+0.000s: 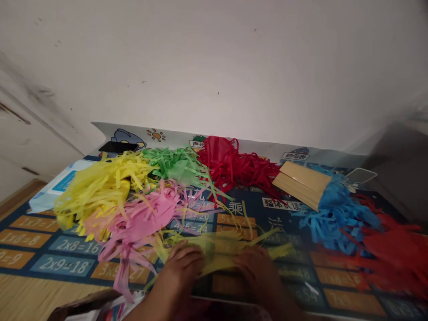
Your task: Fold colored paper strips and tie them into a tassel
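Observation:
In the head view, a sheet of yellow fringed tissue paper stretches between my two hands at the front of the mat, its cut strips fanning out past both sides. The fingers of my left hand are bent and closed over its left part. On its right part, my right hand has curled fingers on the paper, slightly smeared by motion. A bunch of pink tissue fringe lies just left of my left hand. Both thumbs are mostly hidden.
Yellow, green, dark red, blue and blurred red fringe bunches ring the work area. A tan paper packet, a wipes pack and a dark phone-like slab lie on the printed mat. A wall stands behind.

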{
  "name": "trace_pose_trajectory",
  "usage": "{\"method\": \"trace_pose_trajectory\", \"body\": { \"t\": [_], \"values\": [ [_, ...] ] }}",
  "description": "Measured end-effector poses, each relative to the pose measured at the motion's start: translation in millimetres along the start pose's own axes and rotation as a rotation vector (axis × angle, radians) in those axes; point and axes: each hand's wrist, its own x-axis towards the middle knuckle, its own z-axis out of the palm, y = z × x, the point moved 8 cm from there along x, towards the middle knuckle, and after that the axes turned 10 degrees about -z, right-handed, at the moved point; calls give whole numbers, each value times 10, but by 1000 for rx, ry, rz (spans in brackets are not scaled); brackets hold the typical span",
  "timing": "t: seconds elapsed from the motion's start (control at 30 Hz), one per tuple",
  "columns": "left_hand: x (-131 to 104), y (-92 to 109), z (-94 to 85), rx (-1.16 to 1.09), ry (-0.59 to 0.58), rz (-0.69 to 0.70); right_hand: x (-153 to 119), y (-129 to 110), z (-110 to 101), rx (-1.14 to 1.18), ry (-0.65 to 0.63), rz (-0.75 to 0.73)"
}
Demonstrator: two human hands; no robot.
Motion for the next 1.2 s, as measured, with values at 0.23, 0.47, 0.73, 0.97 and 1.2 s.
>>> {"method": "trace_pose_trajectory", "body": {
  "t": [0.23, 0.47, 0.73, 0.97, 1.2],
  "values": [
    [274, -107, -85, 30, 93, -369, 316, 245, 34, 48, -115, 273],
    [437, -222, 36, 210, 82, -464, 465, 431, 112, -102, -182, 334],
    [483, -268, 63, 190, 70, -472, 442, 469, 151, -36, -146, 341],
    [500, -237, 70, 209, 33, -466, 440, 479, 184, -56, -141, 341],
    [629, 158, 179, 406, -175, 164, 455, 350, -342, -433, 50, 256]
  ]
}}
